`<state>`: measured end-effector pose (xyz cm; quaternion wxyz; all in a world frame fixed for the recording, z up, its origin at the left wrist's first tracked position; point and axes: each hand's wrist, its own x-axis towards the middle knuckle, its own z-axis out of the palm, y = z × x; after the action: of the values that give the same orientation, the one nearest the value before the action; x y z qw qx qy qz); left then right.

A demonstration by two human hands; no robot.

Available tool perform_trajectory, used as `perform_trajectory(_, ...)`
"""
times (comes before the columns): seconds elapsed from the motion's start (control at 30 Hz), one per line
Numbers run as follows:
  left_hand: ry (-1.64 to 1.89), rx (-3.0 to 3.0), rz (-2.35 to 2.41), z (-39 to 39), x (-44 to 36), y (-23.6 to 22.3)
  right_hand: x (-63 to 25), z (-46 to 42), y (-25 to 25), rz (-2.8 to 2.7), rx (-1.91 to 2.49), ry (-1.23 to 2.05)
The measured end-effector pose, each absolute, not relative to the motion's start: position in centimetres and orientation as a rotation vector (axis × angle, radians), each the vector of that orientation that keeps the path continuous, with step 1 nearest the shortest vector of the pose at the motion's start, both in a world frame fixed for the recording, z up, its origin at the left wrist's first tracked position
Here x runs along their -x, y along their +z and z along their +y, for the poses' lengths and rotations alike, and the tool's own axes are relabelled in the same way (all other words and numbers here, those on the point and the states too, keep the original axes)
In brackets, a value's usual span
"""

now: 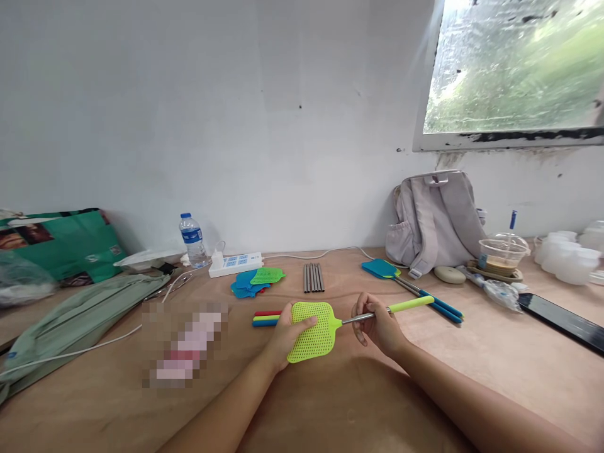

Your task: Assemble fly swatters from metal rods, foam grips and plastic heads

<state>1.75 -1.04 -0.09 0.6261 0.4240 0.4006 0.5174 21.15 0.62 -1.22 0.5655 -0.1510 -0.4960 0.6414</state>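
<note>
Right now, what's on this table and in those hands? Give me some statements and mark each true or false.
1. The left hand holds the yellow-green mesh swatter head. True.
2. The bottle is lying on its side. False: the water bottle stands upright.
3. The right hand's fingers are around the metal rod joined to that head. True.
4. The loose metal tubes are scattered. False: the metal tubes lie side by side in a row.
5. The backpack sits near the wall. True.
6. The drink cup is left of the backpack. False: the plastic cup is to its right.
</note>
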Motion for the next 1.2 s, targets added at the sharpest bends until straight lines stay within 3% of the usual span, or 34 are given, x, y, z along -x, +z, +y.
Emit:
perform_trajectory(0.47,1.275,-1.023,0.981,-1.3,-1.8,0.1,-21.3,0.7,-1.4,-1.236,0.477,1.339)
perform_trajectory(1.2,1.738,-1.648,1.103,-3.7,-2.9,-0.7,-21.0,1.1,-1.9,-0.964,0.472,1.678)
